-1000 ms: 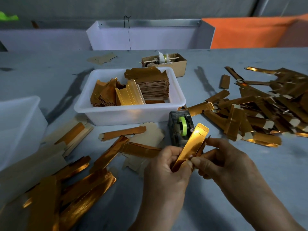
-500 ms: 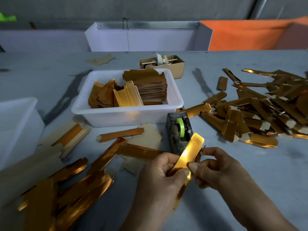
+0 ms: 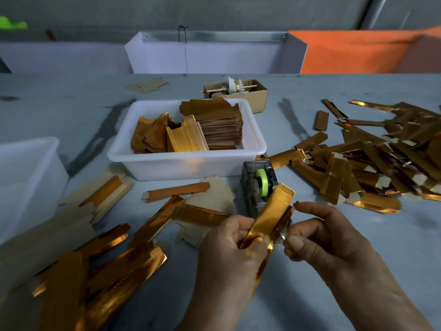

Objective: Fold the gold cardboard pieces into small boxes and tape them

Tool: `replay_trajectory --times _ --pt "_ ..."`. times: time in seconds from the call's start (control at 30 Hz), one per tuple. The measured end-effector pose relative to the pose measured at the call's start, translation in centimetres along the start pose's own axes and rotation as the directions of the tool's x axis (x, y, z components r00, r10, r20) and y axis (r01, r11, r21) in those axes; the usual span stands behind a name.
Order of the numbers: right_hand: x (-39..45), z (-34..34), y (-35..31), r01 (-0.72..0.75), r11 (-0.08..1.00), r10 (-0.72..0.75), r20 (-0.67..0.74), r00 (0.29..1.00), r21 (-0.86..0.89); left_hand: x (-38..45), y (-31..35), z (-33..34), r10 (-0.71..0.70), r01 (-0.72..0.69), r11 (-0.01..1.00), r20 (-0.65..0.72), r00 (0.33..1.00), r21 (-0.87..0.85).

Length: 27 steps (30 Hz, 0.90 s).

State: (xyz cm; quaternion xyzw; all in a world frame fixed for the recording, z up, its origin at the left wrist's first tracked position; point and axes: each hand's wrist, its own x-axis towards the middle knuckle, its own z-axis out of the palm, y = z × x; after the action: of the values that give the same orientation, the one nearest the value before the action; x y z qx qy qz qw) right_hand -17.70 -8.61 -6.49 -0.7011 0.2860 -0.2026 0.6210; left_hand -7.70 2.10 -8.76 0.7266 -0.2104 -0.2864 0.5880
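A long gold cardboard piece (image 3: 269,216), partly folded along its length, stands tilted in front of me with its rounded stitched end up. My left hand (image 3: 236,249) grips its lower part, thumb on the gold face. My right hand (image 3: 317,232) pinches its right edge between thumb and forefinger, possibly with a bit of clear tape. Just behind the piece sits a grey tape dispenser (image 3: 259,185) with a green roll. Folded gold boxes (image 3: 372,163) lie heaped at the right.
A white tub (image 3: 191,161) holds stacked flat gold blanks. Loose gold strips (image 3: 107,266) lie at the lower left beside another white tub (image 3: 26,185). A small brown box (image 3: 241,91) with tape rolls stands behind. White and orange dividers close the far edge.
The gold piece stays in both hands. The right fingers have shifted along its right edge, and the fold has closed a little more.
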Motion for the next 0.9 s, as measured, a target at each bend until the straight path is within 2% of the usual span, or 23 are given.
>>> replay_trajectory --times 0.2,0.33,0.7,0.9 --pt "0.4 0.7 1.9 0.037 0.999 -0.038 -0.036 0.999 -0.026 -0.1 -0.3 0.0 -0.027 0.027 1.000 0.033 0.999 -0.009" --pt "0.4 0.8 2.7 0.032 0.998 -0.035 -0.058 0.998 -0.052 -0.2 -0.2 0.0 0.014 -0.016 0.999 0.089 0.996 0.029" --pt "0.4 0.8 3.2 -0.005 0.949 -0.026 -0.094 0.995 -0.315 -0.4 -0.4 0.7 0.084 -0.101 0.968 0.079 0.993 0.231" --pt "0.4 1.0 2.9 -0.009 0.901 -0.040 -0.105 0.994 -0.434 -0.4 -0.3 0.7 0.027 -0.034 0.994 0.058 0.998 0.108"
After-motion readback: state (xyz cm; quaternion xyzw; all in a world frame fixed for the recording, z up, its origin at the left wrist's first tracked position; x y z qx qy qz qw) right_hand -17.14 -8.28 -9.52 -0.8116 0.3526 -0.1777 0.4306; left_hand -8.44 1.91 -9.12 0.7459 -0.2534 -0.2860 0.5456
